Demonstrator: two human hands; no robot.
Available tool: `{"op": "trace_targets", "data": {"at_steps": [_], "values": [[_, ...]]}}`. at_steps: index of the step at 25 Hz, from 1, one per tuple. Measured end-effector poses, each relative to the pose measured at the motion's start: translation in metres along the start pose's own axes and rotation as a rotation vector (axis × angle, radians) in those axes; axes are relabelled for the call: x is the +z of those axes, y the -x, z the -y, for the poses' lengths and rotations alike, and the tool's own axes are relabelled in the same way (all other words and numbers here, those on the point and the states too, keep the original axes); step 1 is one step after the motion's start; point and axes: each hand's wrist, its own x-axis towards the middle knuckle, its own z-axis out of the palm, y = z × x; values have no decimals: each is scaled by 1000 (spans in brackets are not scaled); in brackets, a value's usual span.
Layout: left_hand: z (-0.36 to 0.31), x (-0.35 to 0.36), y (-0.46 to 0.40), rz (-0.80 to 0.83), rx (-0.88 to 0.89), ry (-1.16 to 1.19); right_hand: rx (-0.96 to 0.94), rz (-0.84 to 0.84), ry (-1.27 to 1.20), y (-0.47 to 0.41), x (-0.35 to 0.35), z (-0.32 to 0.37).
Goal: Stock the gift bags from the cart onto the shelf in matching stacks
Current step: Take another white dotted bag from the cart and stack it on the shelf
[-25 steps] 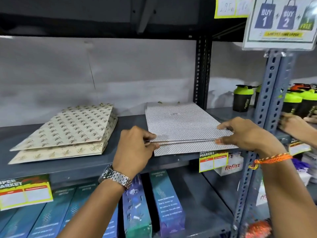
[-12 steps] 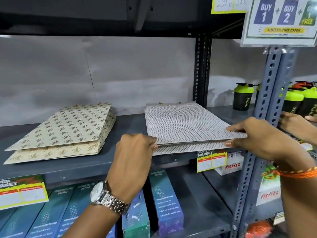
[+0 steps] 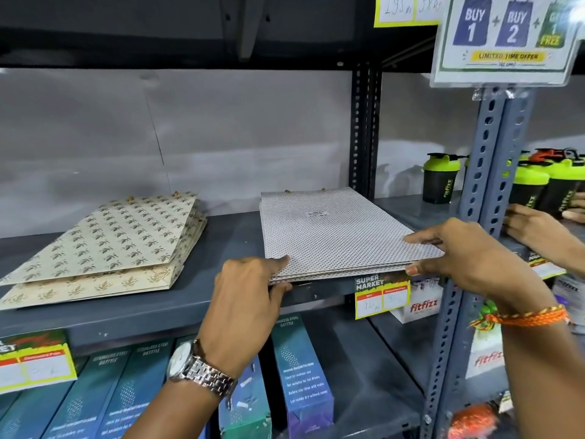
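While the left hand (image 3: 250, 293) pinches the near left corner of the dotted gift bags (image 3: 338, 232), thumb on top and fingers under, the right hand (image 3: 459, 255) has the same grip on the near right corner. That flat stack lies on the grey shelf (image 3: 231, 236), apart from the leaf-print gift bags (image 3: 114, 245) stacked further left.

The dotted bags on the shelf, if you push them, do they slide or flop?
The dotted bags lie flat in thin layers, so they would probably slide and fan apart. They look like light paper, likely bending if lifted by one corner. The left hand and right hand hold both front corners, perhaps for that reason.
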Motion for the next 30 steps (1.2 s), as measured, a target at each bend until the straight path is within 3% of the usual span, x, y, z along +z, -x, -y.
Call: {"op": "trace_targets", "data": {"at_steps": [18, 30], "values": [[-4, 10, -15, 48, -42, 35, -61, 118, 75, -45, 3, -24], [4, 13, -19, 78, -50, -23, -45, 101, 42, -44, 9, -26]]}}
